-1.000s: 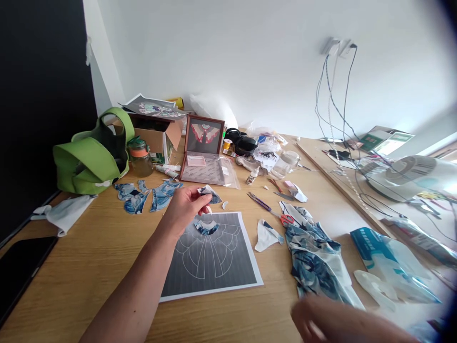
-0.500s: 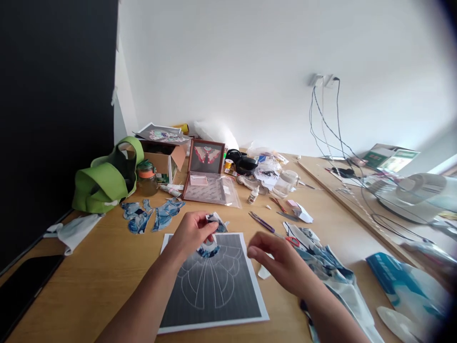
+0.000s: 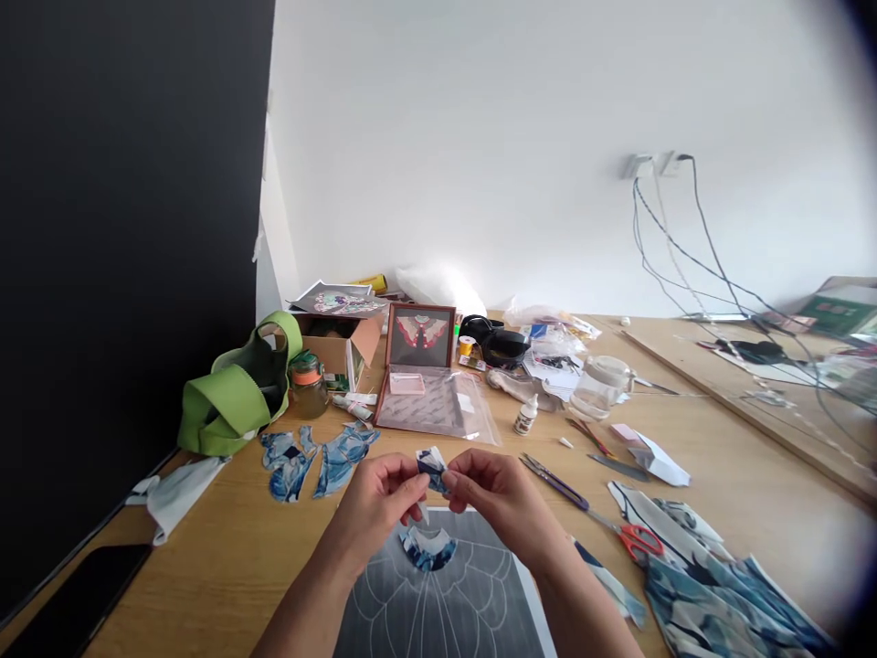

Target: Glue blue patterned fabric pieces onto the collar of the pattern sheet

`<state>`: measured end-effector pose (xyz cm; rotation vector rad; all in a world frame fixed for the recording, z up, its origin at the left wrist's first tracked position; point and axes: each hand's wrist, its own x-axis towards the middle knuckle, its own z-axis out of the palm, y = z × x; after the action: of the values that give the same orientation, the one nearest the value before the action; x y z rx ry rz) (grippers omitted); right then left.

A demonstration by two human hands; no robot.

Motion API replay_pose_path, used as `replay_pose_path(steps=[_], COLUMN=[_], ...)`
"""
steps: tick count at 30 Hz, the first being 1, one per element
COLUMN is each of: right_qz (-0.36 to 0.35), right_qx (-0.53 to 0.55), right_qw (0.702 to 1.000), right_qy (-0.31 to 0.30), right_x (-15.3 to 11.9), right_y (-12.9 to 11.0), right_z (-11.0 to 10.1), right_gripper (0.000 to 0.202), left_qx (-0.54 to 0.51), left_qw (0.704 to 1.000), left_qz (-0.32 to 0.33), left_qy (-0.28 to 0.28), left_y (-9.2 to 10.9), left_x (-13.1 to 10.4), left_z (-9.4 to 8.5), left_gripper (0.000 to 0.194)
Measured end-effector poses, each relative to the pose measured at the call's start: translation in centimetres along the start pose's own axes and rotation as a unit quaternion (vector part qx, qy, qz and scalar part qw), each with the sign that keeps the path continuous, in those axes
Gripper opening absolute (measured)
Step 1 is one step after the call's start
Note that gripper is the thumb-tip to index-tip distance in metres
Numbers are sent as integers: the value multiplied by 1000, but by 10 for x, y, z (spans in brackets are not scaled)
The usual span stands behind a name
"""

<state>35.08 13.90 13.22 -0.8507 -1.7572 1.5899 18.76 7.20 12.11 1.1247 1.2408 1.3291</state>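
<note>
A small blue-and-white fabric piece point(image 3: 431, 464) is pinched between my left hand point(image 3: 384, 498) and my right hand point(image 3: 490, 489), both closed on its edges above the pattern sheet. Below them, a curved blue-and-white fabric strip point(image 3: 428, 551) lies at the top of the dark sheet with white butterfly-like outlines point(image 3: 438, 612). Cut fabric shapes point(image 3: 349, 457) rest on the table to the left. To the right are red-handled scissors point(image 3: 640, 541), purple thread snips point(image 3: 554, 482) and a heap of blue patterned fabric point(image 3: 713, 585).
A white glue bottle point(image 3: 526, 416) stands behind my hands, near an open frame box point(image 3: 421, 338). Farther right are a clear jug point(image 3: 601, 386) and a craft knife blade point(image 3: 618, 468). A green bag point(image 3: 226, 402), a glass jar point(image 3: 310, 388) and a black phone point(image 3: 79, 599) are at left.
My right hand has come in from the right and joined my left hand at the small fabric piece. The camera view has shifted, so the table items appear lower and further right.
</note>
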Motion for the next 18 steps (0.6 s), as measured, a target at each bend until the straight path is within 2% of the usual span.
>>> replay_pose_path(steps=[9,15,18], right_qz=[7,11,-10], right_qx=[5,22,33], right_qw=[999,999,999], right_qy=[-36,-29,-32], right_x=[0,2,2], right_y=[4,7,8], right_z=[-4,1,1], right_gripper=[40,40,43], left_qx=[6,-6,-2], left_qw=[1000,999,999], left_qz=[-6,6,11], left_qy=[23,38,39], left_y=[2,-1,-1], left_x=[0,1,1], left_z=[5,5,5], left_gripper=[25,26,24])
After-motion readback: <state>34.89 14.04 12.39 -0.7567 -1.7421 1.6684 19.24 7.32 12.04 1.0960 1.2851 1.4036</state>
